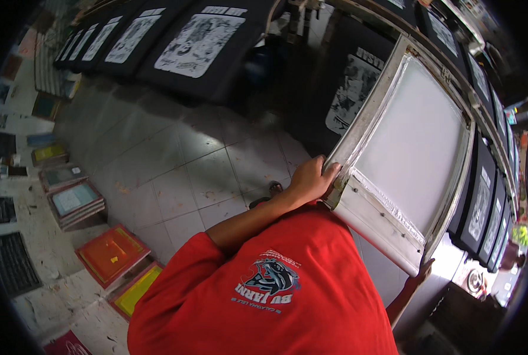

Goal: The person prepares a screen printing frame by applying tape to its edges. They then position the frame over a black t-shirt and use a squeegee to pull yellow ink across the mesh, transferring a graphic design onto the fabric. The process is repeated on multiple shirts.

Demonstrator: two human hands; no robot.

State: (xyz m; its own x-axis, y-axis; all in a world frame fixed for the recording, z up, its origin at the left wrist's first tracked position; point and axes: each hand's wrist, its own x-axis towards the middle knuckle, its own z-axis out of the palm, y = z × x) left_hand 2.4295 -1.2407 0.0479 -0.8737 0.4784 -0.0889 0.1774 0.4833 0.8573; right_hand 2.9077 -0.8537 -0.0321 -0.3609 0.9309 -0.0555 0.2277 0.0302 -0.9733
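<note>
Both my hands hold a screen-printing frame (415, 142), tilted up in front of me on the right. Its pale mesh sits inside worn, whitish bars, with a broader bar studded with small screws or nails along the near side. My left hand (311, 179) grips the near left corner, thumb on top and the other fingers partly hidden behind the bar. At the near right corner, my right hand (421, 274) closes round the edge, most of its fingers out of sight. Behind the frame lies a black printed shirt (347, 94), partly covered by it.
Black shirts with white prints (199, 41) line a long rack across the far left. More printed shirts (483, 207) hang over on the right, beside a curved rail (498, 124). Stacked frames, one with red-orange mesh (113, 254), lean at the left wall. Pale floor tiles (175, 177) lie between.
</note>
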